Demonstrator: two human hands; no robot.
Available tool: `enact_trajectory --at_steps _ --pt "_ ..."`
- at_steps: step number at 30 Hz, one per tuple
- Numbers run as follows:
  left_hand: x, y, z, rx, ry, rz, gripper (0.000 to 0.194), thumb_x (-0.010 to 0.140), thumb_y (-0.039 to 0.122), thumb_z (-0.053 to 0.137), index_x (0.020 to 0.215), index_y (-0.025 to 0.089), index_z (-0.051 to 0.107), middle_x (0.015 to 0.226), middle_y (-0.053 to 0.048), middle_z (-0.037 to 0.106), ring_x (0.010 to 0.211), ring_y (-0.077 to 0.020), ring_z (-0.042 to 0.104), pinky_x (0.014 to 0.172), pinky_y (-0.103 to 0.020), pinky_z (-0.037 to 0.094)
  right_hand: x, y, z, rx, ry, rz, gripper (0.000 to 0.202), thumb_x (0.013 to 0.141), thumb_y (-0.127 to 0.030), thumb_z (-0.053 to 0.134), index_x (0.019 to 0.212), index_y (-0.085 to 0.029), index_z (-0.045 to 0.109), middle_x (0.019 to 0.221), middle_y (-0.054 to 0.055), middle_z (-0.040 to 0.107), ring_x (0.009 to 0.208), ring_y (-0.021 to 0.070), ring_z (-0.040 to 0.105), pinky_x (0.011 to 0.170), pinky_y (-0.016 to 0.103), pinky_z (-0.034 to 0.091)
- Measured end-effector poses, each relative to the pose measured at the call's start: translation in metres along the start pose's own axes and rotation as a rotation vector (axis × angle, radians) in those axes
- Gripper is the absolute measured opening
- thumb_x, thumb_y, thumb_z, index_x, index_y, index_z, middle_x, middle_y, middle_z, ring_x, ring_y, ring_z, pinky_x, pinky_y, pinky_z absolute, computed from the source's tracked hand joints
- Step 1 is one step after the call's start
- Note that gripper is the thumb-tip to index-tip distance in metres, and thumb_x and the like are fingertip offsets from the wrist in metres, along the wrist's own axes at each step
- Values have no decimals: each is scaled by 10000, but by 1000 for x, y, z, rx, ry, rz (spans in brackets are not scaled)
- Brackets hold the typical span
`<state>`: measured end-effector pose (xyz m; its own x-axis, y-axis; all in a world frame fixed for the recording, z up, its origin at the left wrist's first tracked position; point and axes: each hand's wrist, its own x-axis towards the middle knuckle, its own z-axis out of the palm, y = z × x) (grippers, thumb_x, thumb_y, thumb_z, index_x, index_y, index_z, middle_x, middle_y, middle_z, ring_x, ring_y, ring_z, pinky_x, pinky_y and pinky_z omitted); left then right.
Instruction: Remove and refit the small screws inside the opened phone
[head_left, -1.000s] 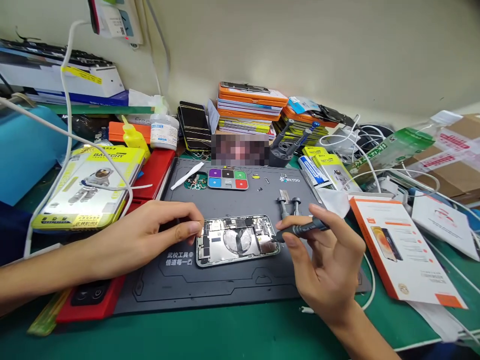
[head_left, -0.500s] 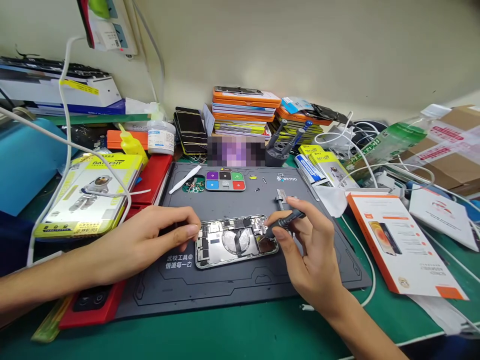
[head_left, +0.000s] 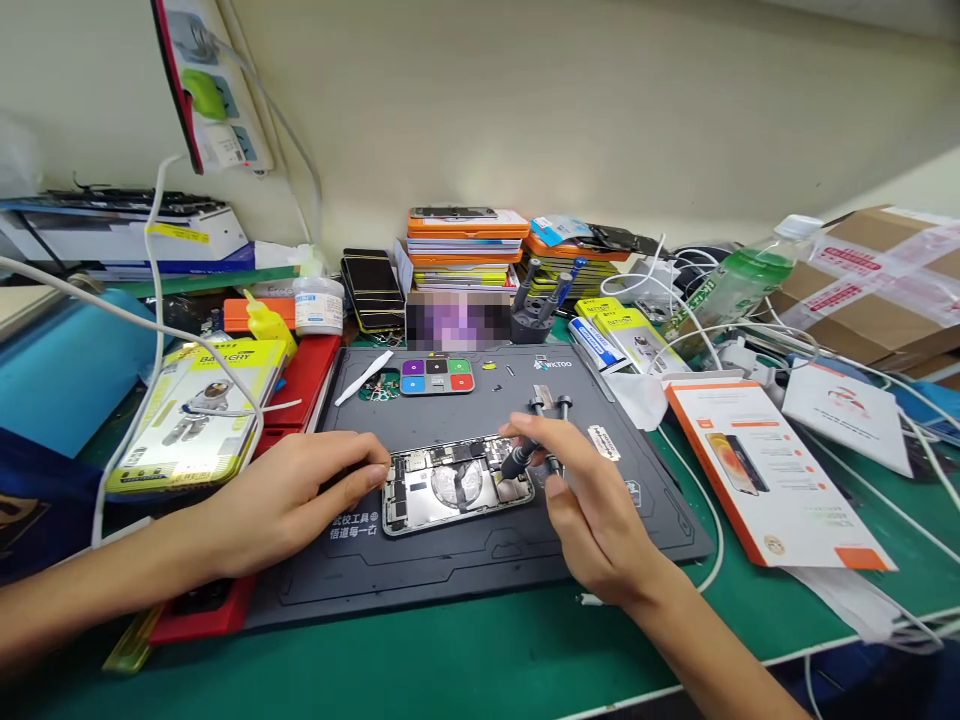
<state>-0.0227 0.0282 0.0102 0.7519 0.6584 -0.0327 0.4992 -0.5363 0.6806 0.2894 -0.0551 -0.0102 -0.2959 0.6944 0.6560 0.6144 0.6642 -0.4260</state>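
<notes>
We work with the opened smartphone lying flat, its internals facing up, on the dark grey work mat; taking it as the dial centre, the wall stands at 12 o'clock. Our left hand is at 9 o'clock, thumb and forefinger together at the near end of the housing. Our right hand, at 4 o'clock, has thumb and fingers closed around the dark grey screwdriver, which slants down over the housing's 3 o'clock end. At this size we cannot tell whether the left fingertips clamp the edge or merely rest there, nor whether the bit meets a screw. At 12 o'clock lies the multicoloured parts tray; at 11, the white pry tool; at 1, the screwdriver stand.
</notes>
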Motion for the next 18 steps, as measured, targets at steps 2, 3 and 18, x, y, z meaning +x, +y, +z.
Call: enact_trajectory --at_steps 2,3,18 --pt "-2 3 4 98 51 46 312 1142 390 430 1068 232 689 994 -2 736 874 -178 681 806 -278 480 -1 -1 -1 1 5 -5 661 994 -31 449 1619 -242 406 1433 112 693 1277 246 681 1003 450 627" --pt "-2 7 6 142 86 57 302 1135 383 444 1077 231 698 1006 -11 741 891 -189 686 818 -289 481 -1 -2 -1 -1 12 -7 663 994 -46 491 1620 -247 399 1430 114 693 1287 255 676 1009 460 626" --pt "66 50 35 -123 23 60 148 1034 288 685 1003 228 816 985 24 839 874 -169 760 778 -246 507 -5 -5 10 166 186 189 590 1084 -101 521 1615 -293 346 1186 77 721 1036 195 755 880 376 686"
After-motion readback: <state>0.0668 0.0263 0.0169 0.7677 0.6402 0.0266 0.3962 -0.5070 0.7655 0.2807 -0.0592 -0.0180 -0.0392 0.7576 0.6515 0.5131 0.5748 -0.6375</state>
